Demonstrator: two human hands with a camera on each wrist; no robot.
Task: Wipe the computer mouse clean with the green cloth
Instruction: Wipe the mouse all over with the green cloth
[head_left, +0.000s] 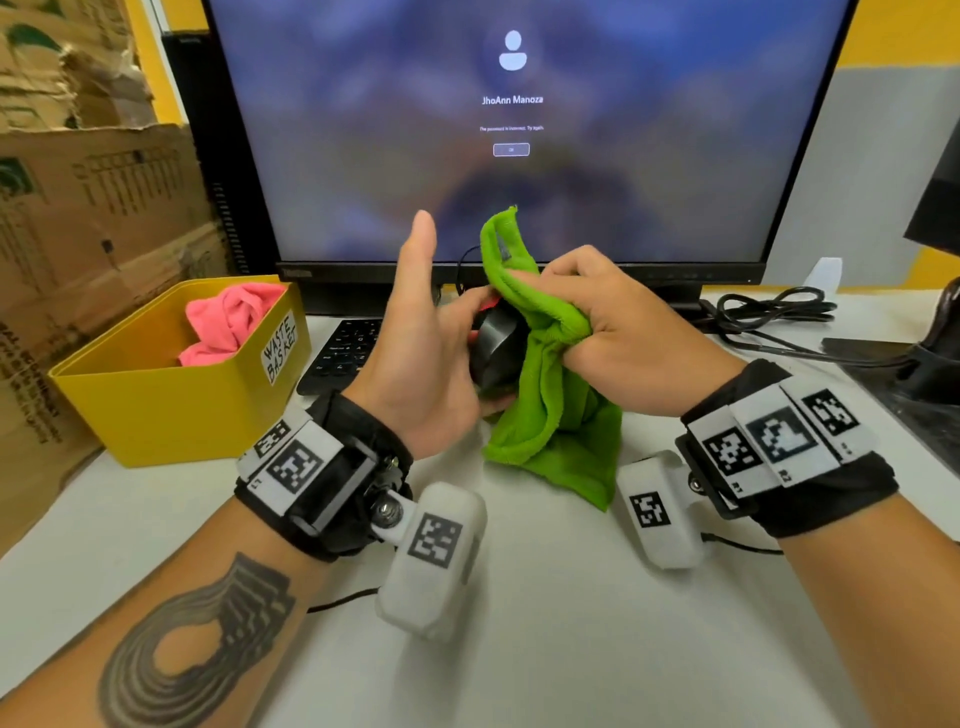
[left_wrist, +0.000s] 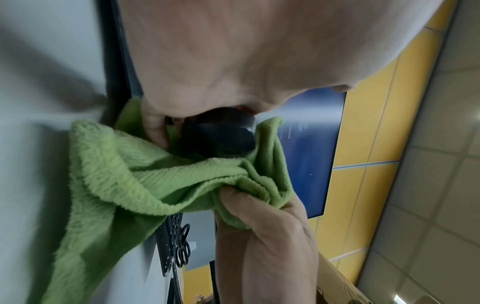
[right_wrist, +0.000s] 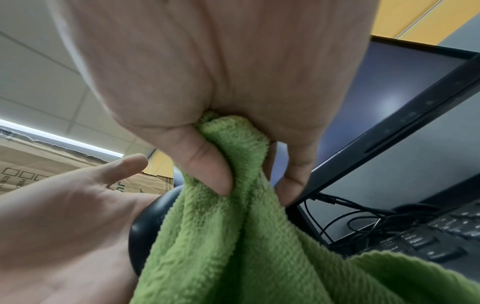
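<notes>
My left hand (head_left: 436, 338) holds the black computer mouse (head_left: 493, 348) up above the desk, fingers curled round it and thumb pointing straight up. My right hand (head_left: 613, 322) grips the bunched green cloth (head_left: 550, 405) and presses it against the mouse's right side; the cloth's tail hangs down to the desk. In the left wrist view the mouse (left_wrist: 218, 137) shows a red glow on its underside and sits in the cloth (left_wrist: 130, 170). The right wrist view shows the cloth (right_wrist: 221, 236) squeezed in my right fist, covering most of the mouse (right_wrist: 145, 222).
A yellow waste basket (head_left: 156, 405) holding a pink cloth (head_left: 228, 327) stands at the left. A black keyboard (head_left: 343, 353) lies behind my hands, under the lit monitor (head_left: 519, 156). Coiled cables (head_left: 769, 312) lie at the back right, cardboard boxes (head_left: 93, 208) at the far left.
</notes>
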